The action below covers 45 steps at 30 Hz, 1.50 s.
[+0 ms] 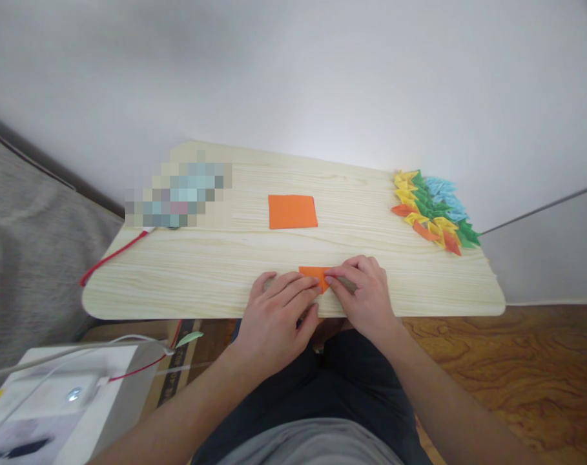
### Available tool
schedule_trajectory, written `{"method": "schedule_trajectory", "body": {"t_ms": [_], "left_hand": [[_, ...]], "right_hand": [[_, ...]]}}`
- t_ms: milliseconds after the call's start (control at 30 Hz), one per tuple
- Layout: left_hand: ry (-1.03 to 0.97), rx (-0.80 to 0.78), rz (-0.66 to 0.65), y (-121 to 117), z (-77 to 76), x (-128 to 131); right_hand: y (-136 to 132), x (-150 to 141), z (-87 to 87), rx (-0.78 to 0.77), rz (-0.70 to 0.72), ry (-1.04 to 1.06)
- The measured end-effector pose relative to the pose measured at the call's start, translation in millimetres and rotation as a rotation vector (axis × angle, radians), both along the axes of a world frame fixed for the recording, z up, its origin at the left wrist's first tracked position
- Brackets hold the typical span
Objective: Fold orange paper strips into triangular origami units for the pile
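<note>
A small folded piece of orange paper [310, 272] lies at the front edge of the table, partly covered by my fingers. My left hand [279, 318] holds its left part down with the fingertips, the thumb lower, near the table edge. At the paper's right side, my right hand [363, 294] pinches a folded part between thumb and fingers. The fold is largely hidden under the fingertips. Farther back, a flat rectangle of orange paper [293, 212], perhaps a stack of sheets, rests on the table.
The pale wood-grain table [216, 278] stands against a white wall. Several folded paper pieces [433, 210] in yellow, green, blue and orange are grouped at the right end. A pixelated object [186, 194] with a red cable [113, 257] lies at the left. Below left is a white box [123, 387].
</note>
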<state>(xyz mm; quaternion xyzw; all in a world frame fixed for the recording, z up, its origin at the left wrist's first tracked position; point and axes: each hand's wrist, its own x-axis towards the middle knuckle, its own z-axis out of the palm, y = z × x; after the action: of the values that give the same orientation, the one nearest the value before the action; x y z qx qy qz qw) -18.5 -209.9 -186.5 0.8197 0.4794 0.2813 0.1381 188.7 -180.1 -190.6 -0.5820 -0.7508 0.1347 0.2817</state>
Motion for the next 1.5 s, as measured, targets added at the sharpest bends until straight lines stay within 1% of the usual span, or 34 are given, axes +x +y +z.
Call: {"method": "schedule_trajectory", "body": {"t_ms": [200,433,633,967,1267,1500], "left_hand": [[0.007,0.006,0.000,1.3,0.8,0.7],[-0.008,0.009,-0.002,1.8,0.5,0.8],[-0.027,-0.003,-0.001,1.0,-0.9,0.7],[-0.040,0.012,0.005,1.1,-1.2,1.4],[-0.027,0.021,0.009,1.4,-0.7,1.0],[0.012,0.000,0.007,0.7,0.8,2.3]], "right_hand": [[0.2,0.4,0.1,-0.014,0.009,-0.018],[3.0,0.8,5.2,-0.061,0.022,0.006],[4.0,0.5,7.5,-0.062,0.032,0.033],[6.2,-0.5,4.9,-0.048,0.027,0.057],[5.8,0.9,3.0,-0.046,0.034,0.047],[6.0,-0.7,5.5,-0.046,0.024,0.023]]}}
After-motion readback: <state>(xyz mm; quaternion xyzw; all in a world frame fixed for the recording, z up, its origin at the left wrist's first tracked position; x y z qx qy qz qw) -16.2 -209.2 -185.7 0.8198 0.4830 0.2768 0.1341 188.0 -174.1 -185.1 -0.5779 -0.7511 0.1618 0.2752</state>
